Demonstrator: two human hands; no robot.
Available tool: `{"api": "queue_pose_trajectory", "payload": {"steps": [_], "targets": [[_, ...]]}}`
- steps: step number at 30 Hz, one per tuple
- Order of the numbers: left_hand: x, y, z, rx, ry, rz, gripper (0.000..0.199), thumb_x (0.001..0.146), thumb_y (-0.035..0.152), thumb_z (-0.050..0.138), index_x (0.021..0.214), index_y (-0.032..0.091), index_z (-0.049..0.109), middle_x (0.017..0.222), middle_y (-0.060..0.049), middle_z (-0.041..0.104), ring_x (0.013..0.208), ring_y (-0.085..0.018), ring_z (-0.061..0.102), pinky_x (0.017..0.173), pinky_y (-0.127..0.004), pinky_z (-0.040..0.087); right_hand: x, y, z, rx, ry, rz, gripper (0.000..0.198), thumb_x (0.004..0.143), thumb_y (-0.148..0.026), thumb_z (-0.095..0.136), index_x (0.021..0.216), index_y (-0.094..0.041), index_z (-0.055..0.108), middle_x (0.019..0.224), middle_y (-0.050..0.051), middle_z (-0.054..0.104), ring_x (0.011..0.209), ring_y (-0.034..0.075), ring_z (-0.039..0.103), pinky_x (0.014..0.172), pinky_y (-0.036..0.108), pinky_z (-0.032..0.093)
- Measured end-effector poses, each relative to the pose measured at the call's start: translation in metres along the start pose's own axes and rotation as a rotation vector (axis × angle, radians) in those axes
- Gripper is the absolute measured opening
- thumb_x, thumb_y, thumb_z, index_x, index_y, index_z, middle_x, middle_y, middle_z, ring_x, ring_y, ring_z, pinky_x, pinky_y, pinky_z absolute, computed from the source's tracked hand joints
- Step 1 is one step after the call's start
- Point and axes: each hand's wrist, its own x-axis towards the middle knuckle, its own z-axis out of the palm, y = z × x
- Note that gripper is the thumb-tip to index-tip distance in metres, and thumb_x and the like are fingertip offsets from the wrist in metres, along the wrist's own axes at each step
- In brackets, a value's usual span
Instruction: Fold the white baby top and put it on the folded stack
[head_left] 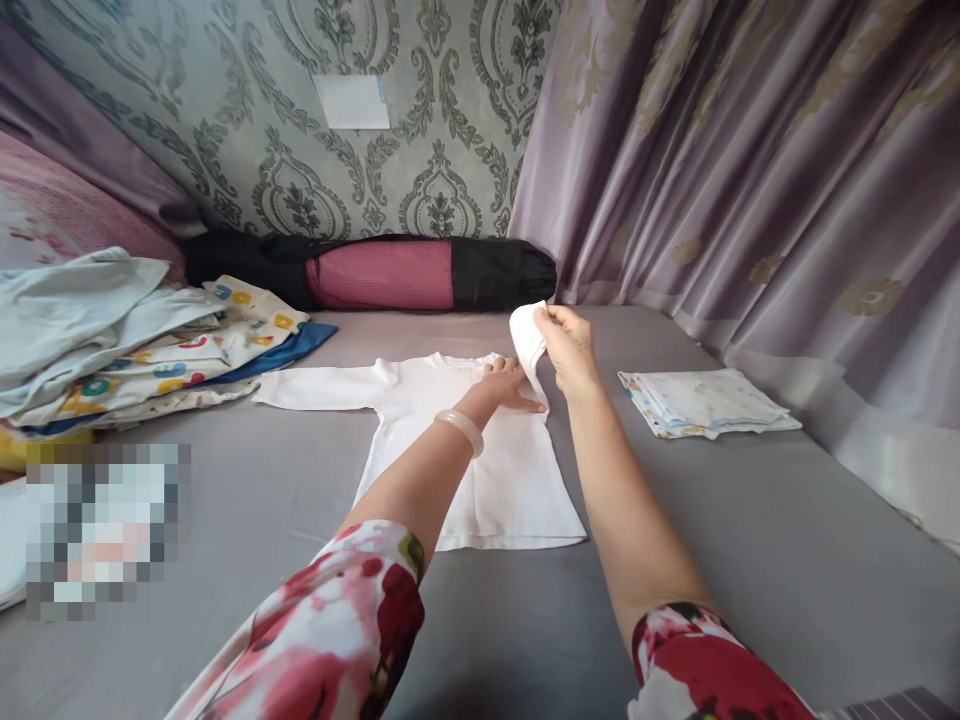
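A small white long-sleeved shirt (502,490) lies spread on the grey sheet, its left-side sleeve stretched out flat. My left hand (511,386), with a pale bangle (460,432) on the wrist, rests flat on the shirt's upper right part, fingers spread near the collar. My right hand (570,345) pinches the end of the other sleeve (527,333) and holds it up off the bed, so that sleeve bends upward from the shoulder.
Heaped clothes (112,330) lie at the left. A folded stack of cloth (709,402) sits at the right. Along the patterned wall rests a black and pink rolled bag (379,275). Purple curtains (675,150) hang at the right. A blurred patch (112,530) covers something lower left.
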Motion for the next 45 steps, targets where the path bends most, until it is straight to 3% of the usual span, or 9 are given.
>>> {"api": "queue_pose_trajectory", "payload": {"steps": [5,11,16,23,30,34,37,45], "targets": [[-0.028,-0.03,0.007,-0.132,0.153,0.076,0.088,0.08,0.068,0.057,0.149,0.019,0.032,0.152,-0.017,0.037,0.141,-0.035,0.033,0.115,-0.047,0.029,0.002,0.012,0.01,0.0,0.053,0.005,0.037,0.079,-0.047,0.058,0.096,-0.016,0.07,0.067,-0.001,0.062,0.058,0.015,0.058,0.051,0.024,0.046],[-0.082,-0.08,0.006,-0.108,0.33,-0.164,0.059,0.095,0.05,0.044,0.139,0.012,0.041,0.147,-0.019,0.045,0.139,-0.031,0.039,0.115,-0.044,0.031,-0.001,0.022,0.032,0.023,0.129,0.077,0.03,0.078,-0.039,0.057,0.092,-0.015,0.069,0.066,-0.001,0.06,0.057,0.014,0.056,0.049,0.024,0.046],[-0.108,-0.105,0.014,-0.032,0.406,-0.227,0.045,0.096,0.038,0.044,0.132,0.011,0.045,0.14,-0.02,0.051,0.134,-0.03,0.045,0.11,-0.044,0.038,-0.003,0.031,0.05,-0.022,0.16,0.087,0.031,0.081,-0.037,0.054,0.093,-0.014,0.07,0.071,0.002,0.065,0.066,0.016,0.061,0.058,0.025,0.049],[-0.114,-0.107,0.026,-0.016,0.537,-0.195,0.029,0.095,0.028,0.043,0.12,0.015,0.051,0.13,-0.018,0.057,0.124,-0.028,0.053,0.107,-0.044,0.04,-0.012,0.051,0.079,-0.128,0.129,0.124,0.032,0.083,-0.036,0.05,0.093,-0.014,0.072,0.075,0.004,0.07,0.075,0.019,0.065,0.067,0.027,0.051],[-0.116,-0.109,0.028,-0.151,0.634,-0.22,0.041,0.089,0.017,0.044,0.13,0.012,0.045,0.125,-0.017,0.062,0.118,-0.027,0.058,0.103,-0.044,0.045,-0.024,0.065,0.106,-0.172,0.079,0.291,0.03,0.083,-0.031,0.052,0.099,-0.016,0.073,0.087,0.007,0.073,0.08,0.02,0.067,0.066,0.026,0.053],[-0.117,-0.108,0.027,-0.206,0.65,-0.233,0.047,0.086,0.013,0.044,0.132,0.014,0.042,0.119,-0.013,0.066,0.115,-0.026,0.06,0.1,-0.043,0.047,-0.03,0.069,0.123,-0.153,0.067,0.374,0.032,0.082,-0.025,0.051,0.105,-0.015,0.071,0.087,0.008,0.073,0.067,0.019,0.067,0.057,0.028,0.053],[-0.119,-0.106,0.025,-0.213,0.642,-0.216,0.05,0.085,0.013,0.044,0.134,0.017,0.04,0.118,-0.011,0.067,0.114,-0.026,0.06,0.099,-0.044,0.047,-0.033,0.069,0.132,-0.16,0.074,0.374,0.032,0.082,-0.023,0.051,0.106,-0.014,0.07,0.085,0.009,0.072,0.067,0.02,0.067,0.058,0.029,0.053],[-0.122,-0.106,0.023,-0.218,0.634,-0.162,0.06,0.081,0.013,0.044,0.141,0.016,0.035,0.119,-0.011,0.067,0.112,-0.027,0.061,0.098,-0.045,0.047,-0.049,0.059,0.14,-0.266,0.117,0.288,0.024,0.084,-0.021,0.051,0.103,-0.019,0.066,0.098,0.008,0.072,0.093,0.021,0.067,0.08,0.028,0.051]]}}
